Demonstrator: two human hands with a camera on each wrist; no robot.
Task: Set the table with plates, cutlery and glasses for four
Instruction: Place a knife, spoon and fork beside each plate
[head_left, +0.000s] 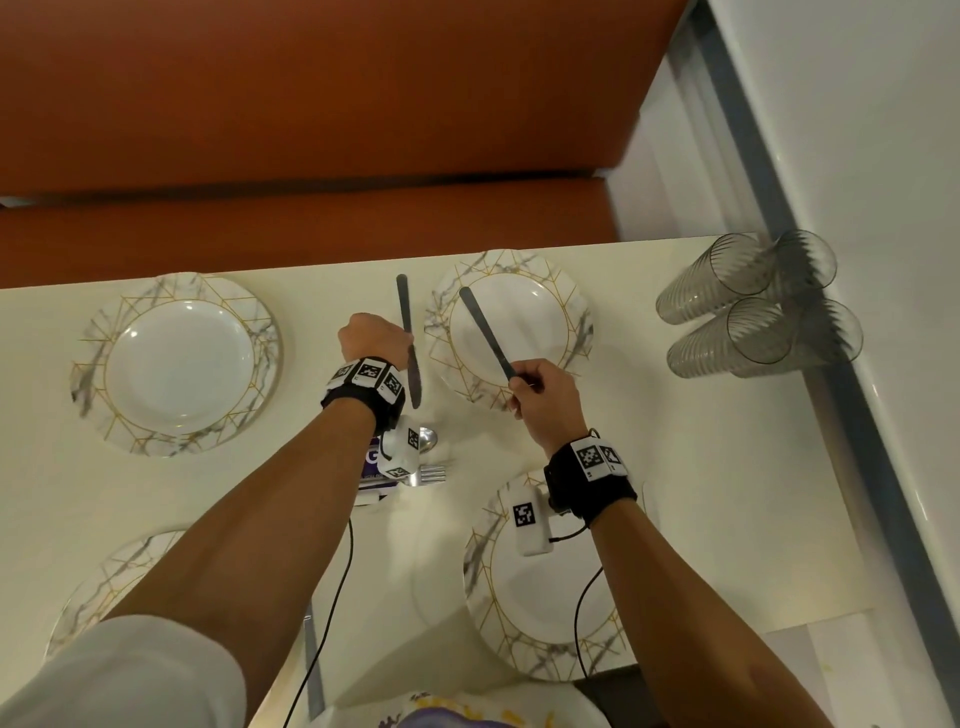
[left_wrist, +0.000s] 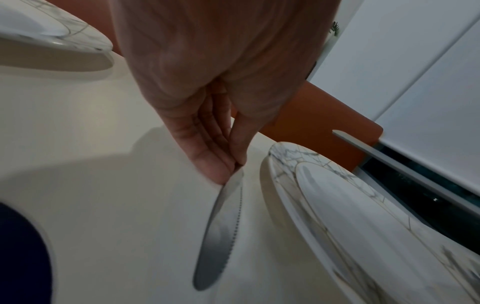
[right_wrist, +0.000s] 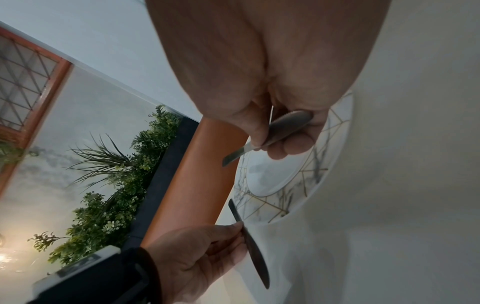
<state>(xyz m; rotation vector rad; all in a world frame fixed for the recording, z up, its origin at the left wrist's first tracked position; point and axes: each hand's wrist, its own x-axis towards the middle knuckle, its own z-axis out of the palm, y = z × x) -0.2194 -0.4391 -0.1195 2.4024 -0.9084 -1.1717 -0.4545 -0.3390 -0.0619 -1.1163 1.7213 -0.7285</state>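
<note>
At frame centre, the left hand (head_left: 375, 338) pinches a knife (head_left: 409, 340) at its middle, just left of the upper-right plate (head_left: 566, 312). The right hand (head_left: 540, 397) grips a second knife (head_left: 485, 332) by its blade end, handle slanting over that plate. Four glasses (head_left: 753, 306) lie at the worktop's (head_left: 701, 441) right edge; three other plates (head_left: 176, 364) sit around.
</note>
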